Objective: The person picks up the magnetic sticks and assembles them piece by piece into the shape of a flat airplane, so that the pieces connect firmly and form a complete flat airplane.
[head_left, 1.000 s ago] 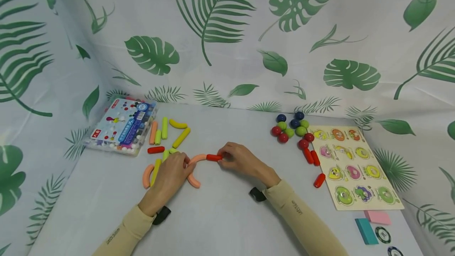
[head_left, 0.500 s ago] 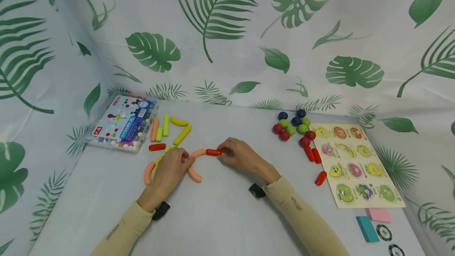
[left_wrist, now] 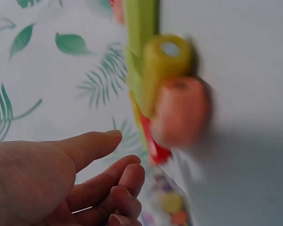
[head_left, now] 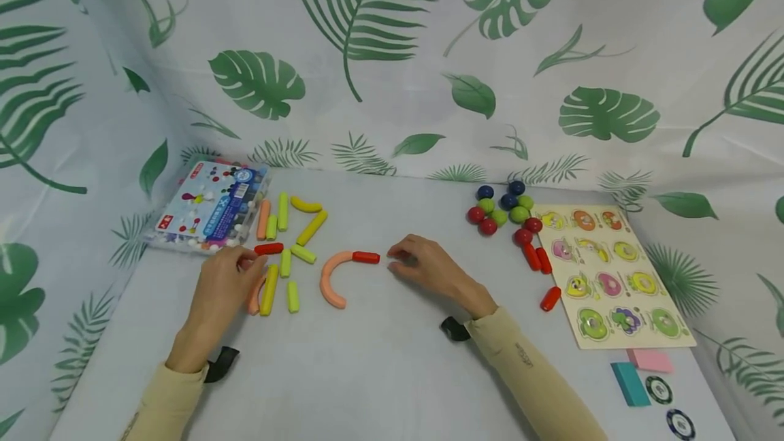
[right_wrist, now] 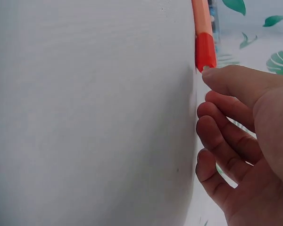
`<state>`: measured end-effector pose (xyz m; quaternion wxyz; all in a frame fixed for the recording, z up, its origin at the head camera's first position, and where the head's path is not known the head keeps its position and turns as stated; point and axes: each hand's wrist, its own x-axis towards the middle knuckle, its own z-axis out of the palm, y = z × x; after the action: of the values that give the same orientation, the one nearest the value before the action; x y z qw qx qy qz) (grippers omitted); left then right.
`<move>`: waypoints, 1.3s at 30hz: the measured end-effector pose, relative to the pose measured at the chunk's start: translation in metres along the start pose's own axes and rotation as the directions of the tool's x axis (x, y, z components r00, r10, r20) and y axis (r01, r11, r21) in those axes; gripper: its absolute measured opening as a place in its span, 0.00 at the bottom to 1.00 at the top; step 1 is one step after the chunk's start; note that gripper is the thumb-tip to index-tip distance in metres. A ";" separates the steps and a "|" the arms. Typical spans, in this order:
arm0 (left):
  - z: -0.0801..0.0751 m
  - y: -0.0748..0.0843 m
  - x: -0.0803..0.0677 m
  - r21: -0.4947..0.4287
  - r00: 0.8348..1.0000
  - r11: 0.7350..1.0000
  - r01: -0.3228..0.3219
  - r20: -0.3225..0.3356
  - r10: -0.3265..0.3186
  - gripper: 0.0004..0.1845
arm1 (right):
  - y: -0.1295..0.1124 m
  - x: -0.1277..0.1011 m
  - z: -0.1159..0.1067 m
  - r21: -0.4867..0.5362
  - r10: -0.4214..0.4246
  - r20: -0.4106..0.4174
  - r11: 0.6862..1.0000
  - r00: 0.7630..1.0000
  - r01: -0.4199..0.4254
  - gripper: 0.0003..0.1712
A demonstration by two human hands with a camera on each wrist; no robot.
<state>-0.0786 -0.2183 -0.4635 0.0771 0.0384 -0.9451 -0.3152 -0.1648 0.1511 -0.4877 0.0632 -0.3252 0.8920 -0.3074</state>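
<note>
A curved orange tube piece (head_left: 326,276) with a straight red tube piece (head_left: 366,258) at its upper end lies in the middle of the table, forming a hook. My right hand (head_left: 431,269) is just right of the red end, fingers loosely bent and nothing between them. In the right wrist view the thumb overlaps the tip of the red piece (right_wrist: 205,52). Over at the left, my left hand (head_left: 223,288) hovers beside another curved orange piece (left_wrist: 181,113), which it partly hides in the head view. Its thumb and fingers are apart, holding nothing.
Around the left hand lie several yellow (head_left: 269,290) and light-green tube pieces (head_left: 292,297), plus a red one (head_left: 268,248). A clear parts box (head_left: 211,206) stands behind. Rightward are colored balls (head_left: 488,226), a fruit puzzle board (head_left: 612,278), blocks (head_left: 631,384) and round chips (head_left: 659,390).
My left hand has let go of the curved orange piece and moved left to the loose pieces. My right hand has come off the red piece and shifted slightly right.
</note>
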 end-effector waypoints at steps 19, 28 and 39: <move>0.009 0.017 -0.029 0.001 0.995 0.996 -0.092 -0.024 0.092 0.11 | 0.017 -0.033 -0.011 0.040 0.079 -0.078 0.996 0.994 -0.076 0.13; 0.037 0.039 -0.034 0.103 0.993 0.990 -0.092 0.089 0.083 0.16 | 0.020 -0.040 -0.008 0.042 0.060 -0.109 0.998 0.992 -0.056 0.12; 0.042 0.053 -0.036 0.122 0.977 0.969 -0.214 0.033 0.212 0.12 | 0.024 -0.043 -0.008 0.045 0.052 -0.115 0.998 0.992 -0.047 0.12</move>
<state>-0.0511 -0.1470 -0.4693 0.0986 -0.0615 -0.9623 -0.2458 -0.1464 0.1965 -0.4990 0.0256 -0.2830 0.8953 -0.3431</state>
